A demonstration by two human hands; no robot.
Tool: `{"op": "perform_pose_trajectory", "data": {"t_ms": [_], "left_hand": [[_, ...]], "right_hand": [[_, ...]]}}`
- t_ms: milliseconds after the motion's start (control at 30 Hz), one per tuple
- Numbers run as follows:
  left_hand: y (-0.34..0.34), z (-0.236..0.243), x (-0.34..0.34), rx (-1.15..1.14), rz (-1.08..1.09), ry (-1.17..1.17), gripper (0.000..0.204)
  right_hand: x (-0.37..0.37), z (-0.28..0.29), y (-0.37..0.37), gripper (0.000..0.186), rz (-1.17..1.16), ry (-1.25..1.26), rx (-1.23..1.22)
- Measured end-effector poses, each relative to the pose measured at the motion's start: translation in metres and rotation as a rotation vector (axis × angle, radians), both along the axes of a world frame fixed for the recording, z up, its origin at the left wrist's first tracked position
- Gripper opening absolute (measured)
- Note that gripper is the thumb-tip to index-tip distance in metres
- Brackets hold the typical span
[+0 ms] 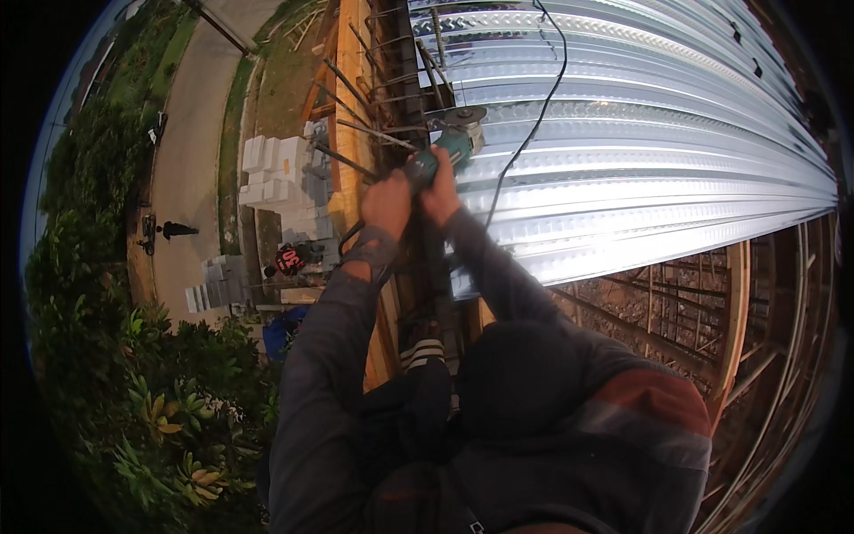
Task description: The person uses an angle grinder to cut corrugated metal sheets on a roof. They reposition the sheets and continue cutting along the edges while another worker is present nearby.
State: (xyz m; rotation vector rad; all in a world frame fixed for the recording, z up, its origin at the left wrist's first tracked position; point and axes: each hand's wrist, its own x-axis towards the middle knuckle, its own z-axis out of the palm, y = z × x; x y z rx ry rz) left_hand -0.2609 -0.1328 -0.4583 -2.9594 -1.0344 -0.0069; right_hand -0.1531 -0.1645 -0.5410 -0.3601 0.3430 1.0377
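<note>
A green angle grinder [456, 146] with a grey metal head and a cutting disc [465, 116] lies over the near-left edge of the corrugated metal decking [605, 165]. My left hand [387, 205] is closed round its rear end. Further forward, my right hand [439, 192] grips the grinder's body. Whether the disc touches the sheet I cannot tell. Steel rebar [345, 162] sticks out just left of the tool, close to my left hand.
A wooden formwork beam [349, 116] runs along the left edge, with a drop beyond it. A black cable [529, 138] crosses the decking. Below at left are stacked pale blocks [271, 169], a person in a red and black top [290, 259] and a road [182, 151]. Timber framing [731, 320] stands at right.
</note>
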Motion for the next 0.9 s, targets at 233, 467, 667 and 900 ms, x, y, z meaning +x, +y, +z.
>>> {"op": "perform_pose_trajectory", "data": {"t_ms": [233,467,667,900], "left_hand": [[0.002,0.0,0.002,-0.012,-0.011,0.027,0.014],[0.003,-0.003,0.003,0.023,-0.027,0.012,0.012],[0.0,-0.001,0.007,0.041,-0.025,0.032,0.012],[0.001,0.002,0.004,0.031,-0.02,0.056,0.012]], "right_hand": [[0.003,-0.013,0.007,0.026,-0.002,0.079,0.016],[0.005,-0.013,0.004,0.027,0.025,0.083,0.014],[0.006,-0.007,0.001,0.027,0.004,0.046,-0.015],[0.001,0.003,0.001,0.025,0.007,0.024,-0.02]]}}
